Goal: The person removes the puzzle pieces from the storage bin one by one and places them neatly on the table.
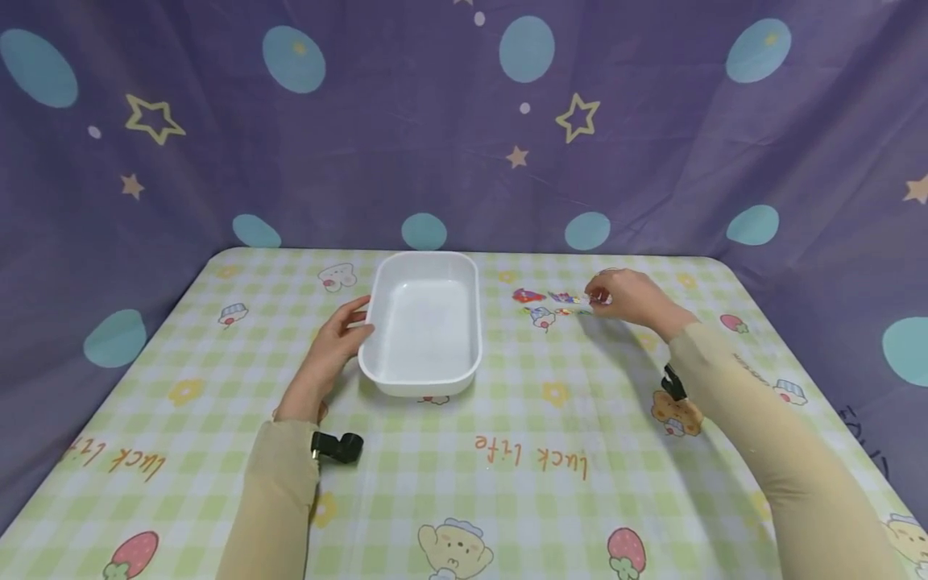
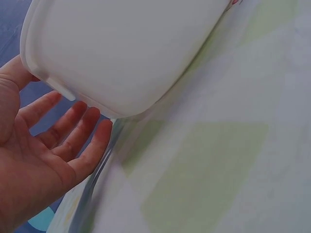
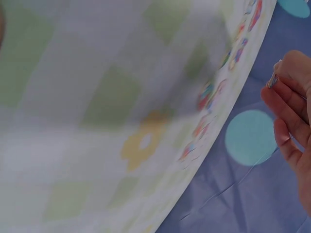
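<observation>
A deep white rectangular tub (image 1: 424, 322) with rounded corners stands on the tablecloth, nothing visible inside it. My left hand (image 1: 336, 338) grips its left side. In the left wrist view the thumb lies at the rim and the fingers are under the edge along the outer wall. Over the far right of the table, my right hand (image 1: 629, 296) pinches a small, thin, shiny piece (image 3: 272, 80) between thumb and fingertips; its kind is too small to tell. Several small colourful pieces, one of them a red piece (image 1: 528, 296), lie just left of that hand.
A green-and-white checked tablecloth (image 1: 522, 515) with printed cartoons, flowers and lettering covers the table. Behind it hangs a purple curtain (image 1: 406, 121) with stars and blue spots. A black wrist camera (image 1: 337, 448) is strapped to the left wrist.
</observation>
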### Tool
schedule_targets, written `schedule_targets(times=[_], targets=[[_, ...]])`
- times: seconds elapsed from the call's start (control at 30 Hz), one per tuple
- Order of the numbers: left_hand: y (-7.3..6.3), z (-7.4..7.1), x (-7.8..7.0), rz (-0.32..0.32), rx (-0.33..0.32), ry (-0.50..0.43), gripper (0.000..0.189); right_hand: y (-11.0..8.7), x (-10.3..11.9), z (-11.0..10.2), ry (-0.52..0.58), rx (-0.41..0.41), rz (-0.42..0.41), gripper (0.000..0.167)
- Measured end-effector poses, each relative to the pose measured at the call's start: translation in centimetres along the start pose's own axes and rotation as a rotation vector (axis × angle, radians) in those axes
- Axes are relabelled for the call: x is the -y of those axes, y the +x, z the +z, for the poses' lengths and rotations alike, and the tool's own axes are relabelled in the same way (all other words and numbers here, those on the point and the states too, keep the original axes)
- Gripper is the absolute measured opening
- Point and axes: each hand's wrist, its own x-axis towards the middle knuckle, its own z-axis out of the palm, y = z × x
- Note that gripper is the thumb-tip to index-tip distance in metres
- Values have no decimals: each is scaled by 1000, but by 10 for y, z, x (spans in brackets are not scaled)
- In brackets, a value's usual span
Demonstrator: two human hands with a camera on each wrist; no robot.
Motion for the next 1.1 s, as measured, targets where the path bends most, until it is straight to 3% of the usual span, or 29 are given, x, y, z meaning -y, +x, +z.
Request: schedule_targets(times=[0.67, 1.1], targets=[[3, -2, 2, 11, -4, 8, 58, -25, -37, 12, -9, 106, 170, 25], [2, 0, 1, 13, -5, -7, 56, -28, -46, 22, 1, 107, 172, 22]])
